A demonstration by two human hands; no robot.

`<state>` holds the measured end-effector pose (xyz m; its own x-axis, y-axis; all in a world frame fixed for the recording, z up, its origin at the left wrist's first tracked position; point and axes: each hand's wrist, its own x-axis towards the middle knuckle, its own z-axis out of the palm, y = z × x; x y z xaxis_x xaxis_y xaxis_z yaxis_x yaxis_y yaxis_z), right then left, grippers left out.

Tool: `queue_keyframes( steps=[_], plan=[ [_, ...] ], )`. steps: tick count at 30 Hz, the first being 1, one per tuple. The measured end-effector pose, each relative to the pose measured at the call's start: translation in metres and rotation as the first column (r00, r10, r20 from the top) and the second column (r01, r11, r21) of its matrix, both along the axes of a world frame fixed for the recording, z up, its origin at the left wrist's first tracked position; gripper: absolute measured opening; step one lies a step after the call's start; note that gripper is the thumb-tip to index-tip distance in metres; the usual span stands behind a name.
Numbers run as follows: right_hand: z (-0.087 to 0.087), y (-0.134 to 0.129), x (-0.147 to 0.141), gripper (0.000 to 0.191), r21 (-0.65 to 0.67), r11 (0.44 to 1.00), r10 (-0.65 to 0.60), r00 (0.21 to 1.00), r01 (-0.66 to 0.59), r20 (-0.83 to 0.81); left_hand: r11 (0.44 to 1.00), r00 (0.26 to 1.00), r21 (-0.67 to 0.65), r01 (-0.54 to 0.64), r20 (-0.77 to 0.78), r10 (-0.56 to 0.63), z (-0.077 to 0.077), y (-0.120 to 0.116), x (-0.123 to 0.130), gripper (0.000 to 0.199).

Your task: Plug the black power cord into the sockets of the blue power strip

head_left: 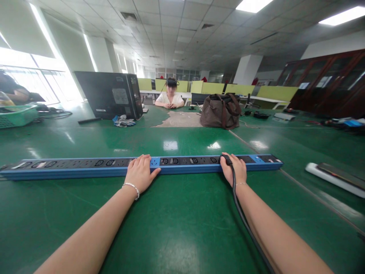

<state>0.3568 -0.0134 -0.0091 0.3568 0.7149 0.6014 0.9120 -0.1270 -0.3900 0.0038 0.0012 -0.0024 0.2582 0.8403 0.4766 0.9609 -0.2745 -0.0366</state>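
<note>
A long blue power strip point(188, 169) with a row of black sockets lies crosswise on the green table point(171, 205). Over its middle rests my left hand point(140, 173), fingers across the top and thumb along the front edge, gripping the strip. Toward the strip's right end, my right hand point(236, 171) closes on a black power plug point(227, 159) held at the sockets. From the plug a thick black cable point(241, 211) runs down beside my right forearm. Whether the plug's pins sit in a socket is hidden.
Behind the strip stand a black computer case point(108, 95), gloves point(124, 121) and a brown bag point(221, 110). A green basket point(18, 116) is at far left. On the right lies a white bar-shaped object point(333, 179). Another person point(170, 97) sits across the table.
</note>
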Motion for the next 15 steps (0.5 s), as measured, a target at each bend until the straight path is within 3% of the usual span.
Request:
queue_keyframes(
  steps=[15],
  plan=[
    [-0.0045, 0.0072, 0.0062, 0.041, 0.092, 0.993, 0.084, 0.985, -0.071, -0.151, 1.0, 1.0, -0.023, -0.016, 0.001, 0.016, 0.0026, -0.0016, 0.0015, 0.059]
  ],
)
